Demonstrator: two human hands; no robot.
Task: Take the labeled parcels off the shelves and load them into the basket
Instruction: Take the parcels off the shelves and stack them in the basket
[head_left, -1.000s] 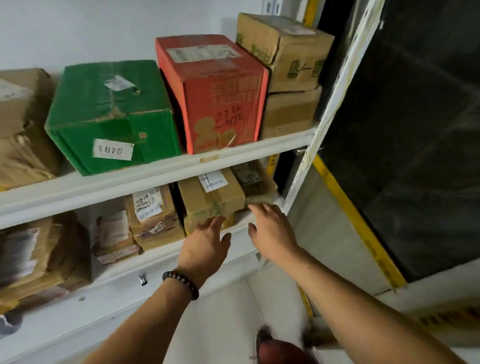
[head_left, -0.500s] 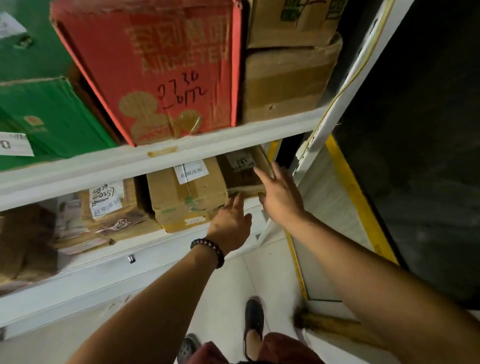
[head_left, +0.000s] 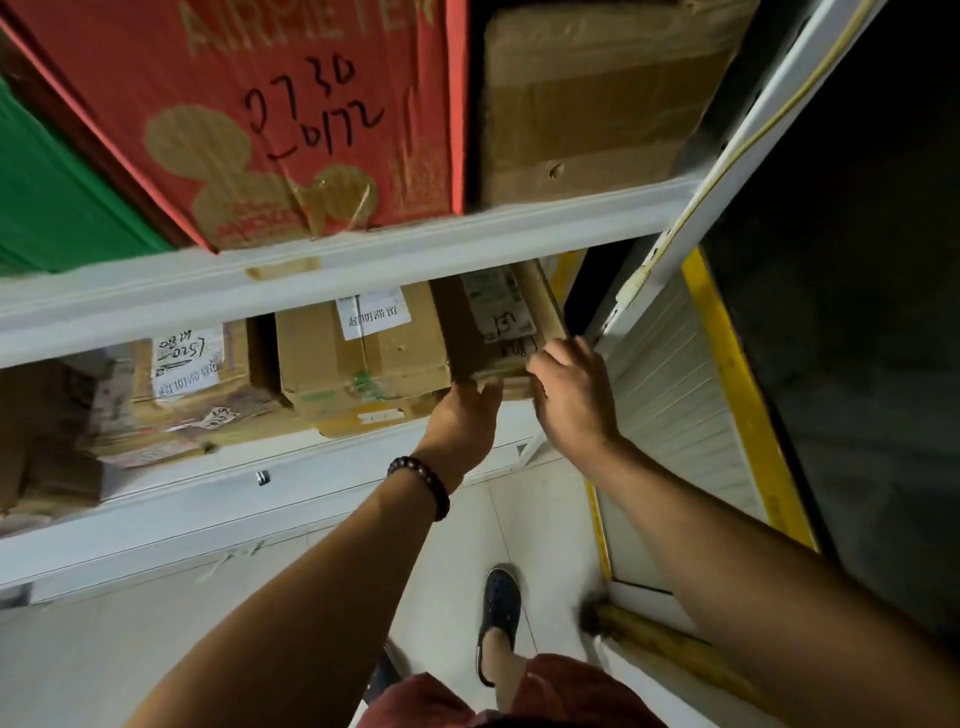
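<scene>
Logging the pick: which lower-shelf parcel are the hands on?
The rightmost parcel, at the shelf's end, right of the middle parcel: right hand grips its corner, left hand touches its lower edge.

red box (head_left: 291, 104): "AIRMETE…", "2730" (handwritten) | left parcel label (head_left: 187, 361): "0257" | middle parcel label (head_left: 372, 313): "超期滞留"

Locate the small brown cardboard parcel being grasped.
Head view, centre-right: the parcel sits at the right end of the lower white shelf, beside the larger brown labelled box, left hand and right hand touching it.
</scene>
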